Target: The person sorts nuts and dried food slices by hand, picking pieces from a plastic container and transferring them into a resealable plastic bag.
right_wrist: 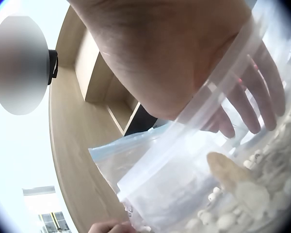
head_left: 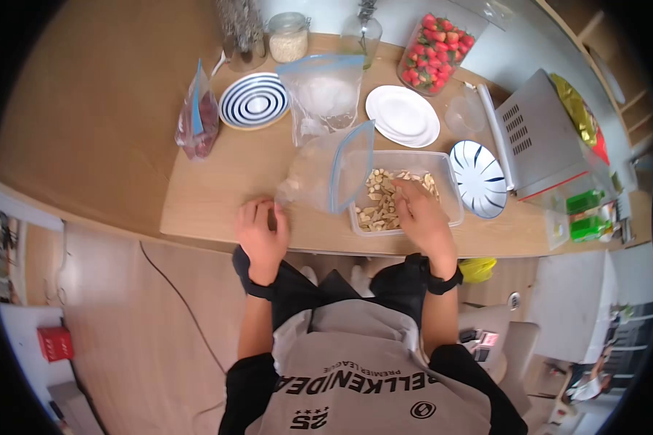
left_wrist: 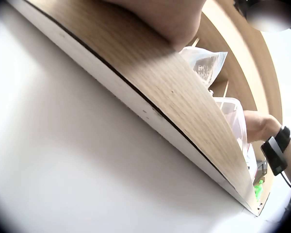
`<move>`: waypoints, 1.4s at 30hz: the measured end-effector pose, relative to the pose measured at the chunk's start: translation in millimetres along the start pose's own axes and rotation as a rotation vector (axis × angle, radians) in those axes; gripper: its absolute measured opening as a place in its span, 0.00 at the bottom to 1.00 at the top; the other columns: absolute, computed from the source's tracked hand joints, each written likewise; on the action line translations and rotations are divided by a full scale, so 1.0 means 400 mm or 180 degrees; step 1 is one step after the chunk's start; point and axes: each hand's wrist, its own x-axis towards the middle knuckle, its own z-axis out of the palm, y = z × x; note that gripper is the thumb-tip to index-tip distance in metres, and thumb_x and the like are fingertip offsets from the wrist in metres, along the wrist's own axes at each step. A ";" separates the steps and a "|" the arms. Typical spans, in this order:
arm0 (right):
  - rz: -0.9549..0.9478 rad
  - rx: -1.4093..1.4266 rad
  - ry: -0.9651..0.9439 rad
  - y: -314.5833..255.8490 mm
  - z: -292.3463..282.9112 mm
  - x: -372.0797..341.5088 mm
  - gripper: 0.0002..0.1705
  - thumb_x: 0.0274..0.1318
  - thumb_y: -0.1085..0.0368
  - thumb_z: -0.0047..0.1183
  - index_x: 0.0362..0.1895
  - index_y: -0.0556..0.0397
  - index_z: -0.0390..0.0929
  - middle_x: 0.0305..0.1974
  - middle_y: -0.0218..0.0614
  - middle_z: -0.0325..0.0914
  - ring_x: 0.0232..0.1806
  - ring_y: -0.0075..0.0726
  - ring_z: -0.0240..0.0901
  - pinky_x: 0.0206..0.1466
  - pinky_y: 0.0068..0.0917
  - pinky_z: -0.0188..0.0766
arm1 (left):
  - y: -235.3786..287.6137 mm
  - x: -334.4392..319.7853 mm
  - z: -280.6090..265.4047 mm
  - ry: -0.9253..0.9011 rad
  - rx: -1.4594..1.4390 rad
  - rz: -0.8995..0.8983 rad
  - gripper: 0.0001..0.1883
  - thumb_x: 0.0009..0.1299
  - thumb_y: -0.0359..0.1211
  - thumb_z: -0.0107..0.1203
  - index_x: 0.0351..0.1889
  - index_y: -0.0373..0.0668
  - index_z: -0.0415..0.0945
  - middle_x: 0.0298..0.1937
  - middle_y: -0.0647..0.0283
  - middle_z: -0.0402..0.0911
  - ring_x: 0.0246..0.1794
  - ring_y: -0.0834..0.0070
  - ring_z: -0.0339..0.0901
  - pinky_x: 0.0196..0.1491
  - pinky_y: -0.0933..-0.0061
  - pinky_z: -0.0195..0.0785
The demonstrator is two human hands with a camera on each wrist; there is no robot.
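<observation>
Bare wood on the bench (head_left: pixel 196 192) leaves me room to pass left of the near zip bag (head_left: pixel 313 170). That bag's mouth overlaps the left end of the tub (head_left: pixel 455 190). Just beyond the right wall, a blue-striped plate (head_left: pixel 479 180) stands in the way; white plates (head_left: pixel 403 116) obstruct behind.

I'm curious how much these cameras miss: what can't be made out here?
Left hand's fingers: left wrist view, cut off by the top edge.
Kind of slices in the plastic container: head view, too small.
Reddish contents of the leftmost zip bag: head view, blurred.
What the gold packet holds: head view, hidden by its wrapping.
</observation>
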 end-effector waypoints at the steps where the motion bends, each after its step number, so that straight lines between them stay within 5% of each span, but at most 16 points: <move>1: -0.0266 -0.0139 0.0079 0.005 0.006 0.009 0.20 0.68 0.65 0.54 0.61 0.55 0.80 0.62 0.51 0.79 0.64 0.59 0.74 0.68 0.43 0.71 | 0.001 0.000 -0.002 -0.0045 0.0011 -0.0036 0.04 0.69 0.29 0.62 0.37 0.38 0.82 0.44 0.55 0.84 0.46 0.52 0.78 0.49 0.54 0.70; 7: -0.0284 -0.0293 -0.0135 0.041 0.040 0.035 0.23 0.61 0.53 0.61 0.55 0.52 0.84 0.64 0.48 0.77 0.65 0.59 0.73 0.66 0.48 0.73 | 0.007 0.005 0.001 -0.0151 0.0123 0.0068 0.04 0.70 0.28 0.61 0.38 0.36 0.82 0.44 0.53 0.84 0.46 0.50 0.78 0.51 0.52 0.70; 10: 0.0067 0.0208 -0.0464 0.048 0.037 0.040 0.19 0.60 0.53 0.60 0.46 0.53 0.87 0.57 0.50 0.82 0.57 0.59 0.79 0.60 0.48 0.76 | 0.006 0.003 0.009 -0.0173 0.0118 0.0165 0.05 0.71 0.28 0.60 0.38 0.35 0.82 0.44 0.53 0.84 0.45 0.51 0.78 0.49 0.53 0.71; 15: -0.0138 0.0133 -0.0759 0.069 0.054 0.050 0.14 0.59 0.59 0.57 0.28 0.56 0.84 0.27 0.48 0.82 0.38 0.58 0.82 0.45 0.50 0.75 | 0.014 0.002 0.009 -0.0190 0.0120 0.0075 0.06 0.74 0.28 0.58 0.38 0.33 0.81 0.44 0.50 0.85 0.46 0.50 0.79 0.50 0.53 0.71; 18: -0.0224 0.0255 -0.0554 0.074 0.057 0.046 0.14 0.58 0.60 0.58 0.26 0.57 0.82 0.25 0.48 0.81 0.32 0.59 0.80 0.39 0.49 0.74 | 0.010 0.000 0.011 -0.0234 0.0165 0.0125 0.06 0.74 0.28 0.57 0.39 0.33 0.81 0.44 0.50 0.84 0.46 0.51 0.80 0.50 0.54 0.72; 25: -0.0409 0.0846 -0.0738 0.094 0.035 0.062 0.11 0.56 0.63 0.62 0.28 0.58 0.83 0.26 0.47 0.83 0.30 0.53 0.82 0.37 0.42 0.75 | 0.005 -0.007 0.017 -0.0186 0.0063 -0.0008 0.06 0.72 0.27 0.58 0.38 0.33 0.82 0.44 0.50 0.84 0.45 0.50 0.78 0.49 0.53 0.72; 30: -0.0539 0.1553 -0.0087 0.105 0.048 0.065 0.10 0.57 0.65 0.59 0.33 0.61 0.86 0.29 0.48 0.85 0.30 0.50 0.83 0.39 0.40 0.78 | -0.008 -0.008 0.019 -0.0163 0.0107 0.0132 0.06 0.72 0.28 0.58 0.39 0.32 0.82 0.45 0.50 0.84 0.46 0.50 0.79 0.49 0.53 0.72; 34: -0.0190 0.1809 -0.0356 0.098 0.026 0.061 0.11 0.60 0.66 0.58 0.40 0.61 0.86 0.32 0.44 0.86 0.31 0.44 0.85 0.40 0.37 0.78 | -0.002 -0.008 0.018 -0.0177 0.0076 0.0163 0.06 0.73 0.27 0.58 0.39 0.32 0.82 0.45 0.50 0.84 0.46 0.50 0.79 0.49 0.53 0.72; 37: -0.0243 0.2075 -0.0159 0.103 0.021 0.064 0.11 0.61 0.67 0.56 0.44 0.60 0.86 0.33 0.43 0.86 0.34 0.40 0.85 0.42 0.35 0.79 | 0.002 -0.004 0.017 -0.0166 0.0087 0.0176 0.06 0.73 0.27 0.58 0.38 0.33 0.82 0.45 0.50 0.84 0.46 0.50 0.79 0.49 0.53 0.72; 39: -0.0040 0.2381 -0.0442 0.107 0.007 0.064 0.11 0.64 0.73 0.56 0.49 0.61 0.83 0.41 0.37 0.87 0.44 0.29 0.83 0.50 0.27 0.79 | 0.000 -0.008 0.013 -0.0262 0.0106 0.0104 0.07 0.75 0.28 0.57 0.41 0.31 0.82 0.46 0.49 0.84 0.49 0.50 0.80 0.54 0.54 0.71; 42: -0.0156 0.2354 -0.0320 0.113 0.008 0.067 0.12 0.64 0.74 0.56 0.50 0.60 0.82 0.44 0.35 0.86 0.48 0.29 0.83 0.53 0.27 0.78 | 0.001 -0.008 0.013 -0.0279 0.0142 0.0085 0.07 0.75 0.28 0.57 0.41 0.32 0.82 0.46 0.49 0.84 0.49 0.51 0.80 0.54 0.54 0.71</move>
